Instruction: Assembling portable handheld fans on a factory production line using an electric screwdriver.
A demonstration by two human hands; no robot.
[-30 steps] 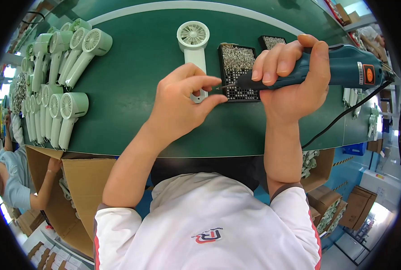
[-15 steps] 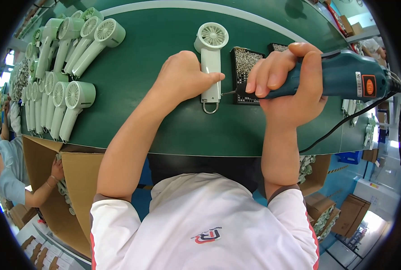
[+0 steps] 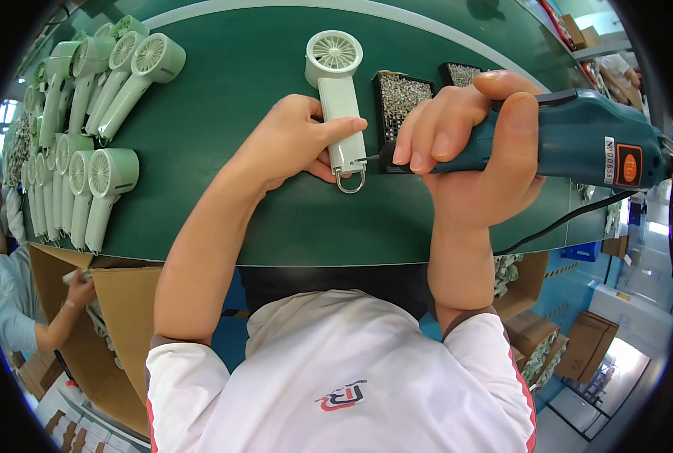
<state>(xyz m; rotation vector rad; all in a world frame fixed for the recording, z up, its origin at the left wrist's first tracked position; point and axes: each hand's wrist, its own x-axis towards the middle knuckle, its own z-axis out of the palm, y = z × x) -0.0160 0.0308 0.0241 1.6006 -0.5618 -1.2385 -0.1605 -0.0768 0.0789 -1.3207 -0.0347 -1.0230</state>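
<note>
My left hand [image 3: 295, 143] grips a pale green handheld fan [image 3: 342, 106], thumb across the handle and fingertips showing beneath it. The round fan head points away from me, and a metal loop [image 3: 351, 183] hangs at the handle's near end. In my right hand [image 3: 468, 155] is a blue-green electric screwdriver [image 3: 589, 136], held level with its bit pointing left. Its thin bit [image 3: 372, 158] reaches the handle's right edge just above the loop. Whether a screw sits at the tip is too small to tell.
Black trays of small screws [image 3: 403, 98] lie beyond my right hand. Several similar fans [image 3: 113, 177] stand at the left of the green table [image 3: 223, 98]. A dark cord [image 3: 570, 219] trails at right. Below left, another person's hand [image 3: 82, 291] is over a cardboard box [image 3: 129, 332].
The fan has tilted, its head swinging left, and my left fingertips now show under the handle. The screwdriver has shifted slightly left with it. The whole view has also moved a little.
</note>
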